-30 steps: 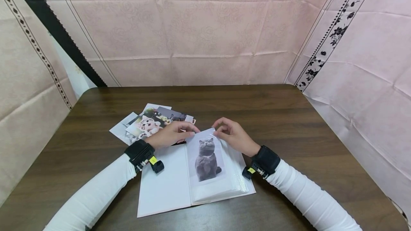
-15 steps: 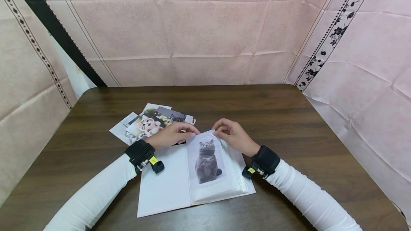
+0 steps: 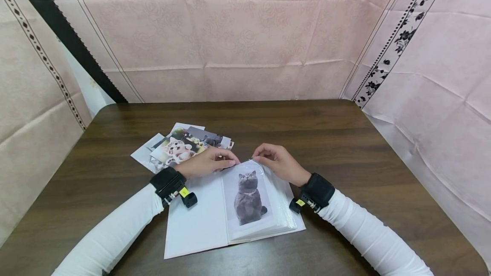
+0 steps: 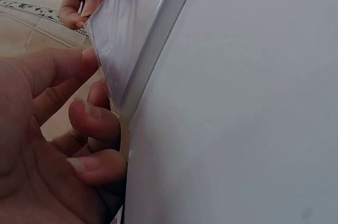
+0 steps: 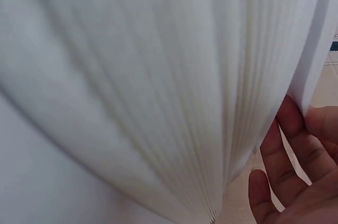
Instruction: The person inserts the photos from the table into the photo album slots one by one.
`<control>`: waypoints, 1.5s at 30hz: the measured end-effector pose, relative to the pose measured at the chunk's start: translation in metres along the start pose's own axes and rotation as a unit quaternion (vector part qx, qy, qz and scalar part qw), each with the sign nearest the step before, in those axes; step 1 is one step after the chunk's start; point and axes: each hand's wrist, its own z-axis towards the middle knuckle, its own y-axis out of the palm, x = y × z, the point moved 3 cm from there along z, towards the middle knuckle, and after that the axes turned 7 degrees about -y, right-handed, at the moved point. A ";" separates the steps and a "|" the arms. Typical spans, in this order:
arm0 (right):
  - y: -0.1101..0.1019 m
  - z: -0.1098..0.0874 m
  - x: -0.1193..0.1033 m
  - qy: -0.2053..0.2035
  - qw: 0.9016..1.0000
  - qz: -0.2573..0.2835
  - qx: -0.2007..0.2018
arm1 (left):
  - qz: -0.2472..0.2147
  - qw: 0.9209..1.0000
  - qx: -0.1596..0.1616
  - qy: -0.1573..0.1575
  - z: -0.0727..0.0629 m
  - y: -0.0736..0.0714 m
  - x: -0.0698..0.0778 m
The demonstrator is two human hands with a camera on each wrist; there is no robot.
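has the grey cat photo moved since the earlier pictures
Yes: the cat photo has slid down, nearer the bottom edge of the open album.

One album (image 3: 195,220), perhaps five photos (image 3: 177,150)

The grey cat photo (image 3: 250,201) has slid lower into the clear sleeve (image 3: 238,234) of the album (image 3: 195,225).

You are facing a white album (image 3: 195,225), a picture of a grey cat (image 3: 248,199), a brown wood-grained bench (image 3: 326,135) and pale pink cloth (image 3: 441,76) banded with black flowers (image 3: 405,36), while wearing white sleeves (image 3: 119,229) and black wristbands (image 3: 320,190) with yellow patches (image 3: 184,191).
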 end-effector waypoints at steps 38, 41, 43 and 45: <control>0.006 -0.002 -0.011 0.002 0.994 0.090 -0.054 | -0.064 0.998 0.006 -0.007 -0.006 -0.012 0.004; 0.008 -0.002 -0.010 0.004 0.994 0.087 -0.059 | -0.077 0.997 0.008 -0.030 -0.009 -0.019 0.002; 0.008 -0.002 -0.010 0.010 0.995 0.083 -0.060 | -0.066 0.997 0.014 -0.046 -0.012 -0.024 0.000; 0.008 -0.002 -0.010 0.017 0.995 0.079 -0.060 | -0.040 0.997 0.018 -0.059 -0.014 -0.029 0.000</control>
